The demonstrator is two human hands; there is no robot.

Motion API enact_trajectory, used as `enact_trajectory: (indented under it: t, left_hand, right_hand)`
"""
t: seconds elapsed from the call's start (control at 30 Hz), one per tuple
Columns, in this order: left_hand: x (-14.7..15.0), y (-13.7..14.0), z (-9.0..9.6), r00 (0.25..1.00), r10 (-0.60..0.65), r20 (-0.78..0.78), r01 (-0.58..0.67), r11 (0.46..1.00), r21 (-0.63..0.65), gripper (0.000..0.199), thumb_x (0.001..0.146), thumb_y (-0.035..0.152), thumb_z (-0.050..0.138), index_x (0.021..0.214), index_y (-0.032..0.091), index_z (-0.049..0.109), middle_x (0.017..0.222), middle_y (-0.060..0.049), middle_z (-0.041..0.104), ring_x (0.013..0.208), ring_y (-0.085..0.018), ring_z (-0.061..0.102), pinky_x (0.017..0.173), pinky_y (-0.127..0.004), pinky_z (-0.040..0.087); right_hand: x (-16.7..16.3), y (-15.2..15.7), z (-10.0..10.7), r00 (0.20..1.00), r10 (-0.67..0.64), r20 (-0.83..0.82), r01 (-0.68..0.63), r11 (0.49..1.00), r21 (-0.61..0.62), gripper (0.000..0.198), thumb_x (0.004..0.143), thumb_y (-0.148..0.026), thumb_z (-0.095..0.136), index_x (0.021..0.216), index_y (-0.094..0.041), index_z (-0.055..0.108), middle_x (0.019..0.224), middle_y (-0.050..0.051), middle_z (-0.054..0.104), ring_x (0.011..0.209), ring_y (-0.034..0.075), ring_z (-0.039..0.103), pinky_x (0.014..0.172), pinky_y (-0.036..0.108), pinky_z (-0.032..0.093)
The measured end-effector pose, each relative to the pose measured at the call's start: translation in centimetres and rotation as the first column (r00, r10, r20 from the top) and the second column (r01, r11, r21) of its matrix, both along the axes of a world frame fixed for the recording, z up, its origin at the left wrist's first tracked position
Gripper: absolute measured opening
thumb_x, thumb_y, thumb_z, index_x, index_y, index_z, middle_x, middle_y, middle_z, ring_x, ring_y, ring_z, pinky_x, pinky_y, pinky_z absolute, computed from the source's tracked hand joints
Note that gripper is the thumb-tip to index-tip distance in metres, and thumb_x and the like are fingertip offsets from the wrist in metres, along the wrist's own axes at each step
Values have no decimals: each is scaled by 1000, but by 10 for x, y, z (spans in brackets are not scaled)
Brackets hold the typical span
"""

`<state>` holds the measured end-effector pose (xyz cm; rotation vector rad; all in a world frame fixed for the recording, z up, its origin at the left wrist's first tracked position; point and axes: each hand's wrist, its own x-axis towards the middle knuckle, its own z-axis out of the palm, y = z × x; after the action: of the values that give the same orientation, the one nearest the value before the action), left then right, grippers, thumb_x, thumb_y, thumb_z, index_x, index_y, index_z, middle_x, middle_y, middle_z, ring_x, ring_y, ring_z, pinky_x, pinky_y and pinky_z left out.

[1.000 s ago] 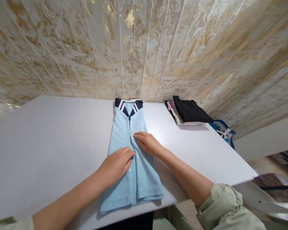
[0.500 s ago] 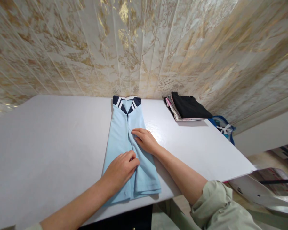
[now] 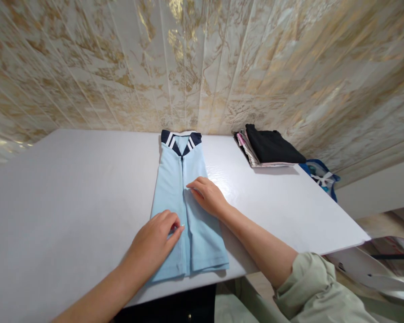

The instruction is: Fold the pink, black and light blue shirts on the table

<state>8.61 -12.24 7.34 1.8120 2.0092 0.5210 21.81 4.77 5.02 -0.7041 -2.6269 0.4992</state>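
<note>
A light blue garment (image 3: 170, 179) with a navy, white-striped sailor collar (image 3: 190, 144) lies lengthwise on the white table, folded narrow, its collar toward the wall. Down its middle runs a seam where two edges meet. My left hand (image 3: 160, 233) rests over the lower left part, fingers curled and thumb apart from them, with no cloth visible between. Higher up on the right half lies my right hand (image 3: 208, 195), fingers stretched toward the middle seam and touching the cloth. Some left fingertips are hidden.
On the white table (image 3: 97, 188), a stack of folded clothes (image 3: 272, 146), black on top, stands at the back right. A blue bag (image 3: 323, 177) with a white bow is beyond the right edge. A patterned wall (image 3: 195, 80) borders the far side.
My left hand has shifted left, away from the middle edges, and its thumb and fingers have parted. The middle seam now lies straighter and flatter. My right hand stays at nearly the same spot on the garment.
</note>
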Motion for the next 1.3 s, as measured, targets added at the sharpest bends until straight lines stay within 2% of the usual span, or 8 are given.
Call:
enact_trajectory:
  t: [0.23,0.47,0.7,0.83,0.93,1.07,1.17,1.3]
  left_hand:
    - [15,13,2,964,50,-262,-73,994,-80,8,86,26,49,79,22,49,85,-3,59,77,-21,57,67,-33,36]
    - [12,17,16,989,137,-63,-145,979,-146,8,84,24,47,76,23,49,78,2,60,69,-15,56,59,-28,32]
    - [18,10,11,997,-2,-80,-10,987,-159,16,90,32,48,78,23,53,81,0,62,73,-18,59,63,-30,38]
    - [8,1,-1,997,-61,-56,61,998,10,23,94,26,38,95,22,61,101,-5,66,96,-20,62,82,-33,47]
    - [-2,-8,-22,977,-98,-189,129,979,157,37,94,30,40,129,23,52,137,-9,55,127,-24,48,107,-43,36]
    - [-6,-20,-45,932,-100,-349,157,978,140,55,93,45,44,145,27,37,153,-6,39,140,-26,34,116,-48,23]
    - [-8,-20,-44,921,-95,-378,159,977,142,56,93,49,42,143,25,41,152,-7,41,140,-27,36,114,-48,28]
    - [-26,9,-21,921,-51,-386,136,971,198,50,96,41,36,139,18,47,148,-9,46,138,-24,39,113,-44,32]
  right_hand:
    - [-5,-8,-7,998,24,52,-26,999,44,39,92,-20,54,130,-20,55,127,10,57,118,22,50,101,38,39]
    - [-4,-7,-13,998,27,50,-29,999,41,46,92,-22,54,137,-20,48,137,11,52,127,22,45,107,40,35]
    - [-4,-6,-11,999,24,43,-26,999,43,42,93,-19,49,135,-19,51,136,10,54,126,22,47,106,39,36]
    - [-1,-4,-11,1000,7,4,-7,999,36,44,93,-17,46,137,-18,48,136,12,52,125,22,48,104,38,38]
    - [0,-6,-11,999,5,47,-7,999,47,46,94,-24,49,140,-21,46,143,11,48,131,23,43,109,41,33]
    - [-1,-12,-13,988,-58,145,49,997,66,49,95,-33,51,142,-22,44,149,8,42,138,25,34,114,45,23]
    - [-3,-16,-13,976,-133,174,124,990,65,52,96,-36,49,145,-22,41,151,8,39,140,26,31,114,47,22]
    - [-4,-20,-11,959,-202,198,187,978,92,53,97,-40,45,146,-21,39,153,7,38,141,25,29,115,47,19]
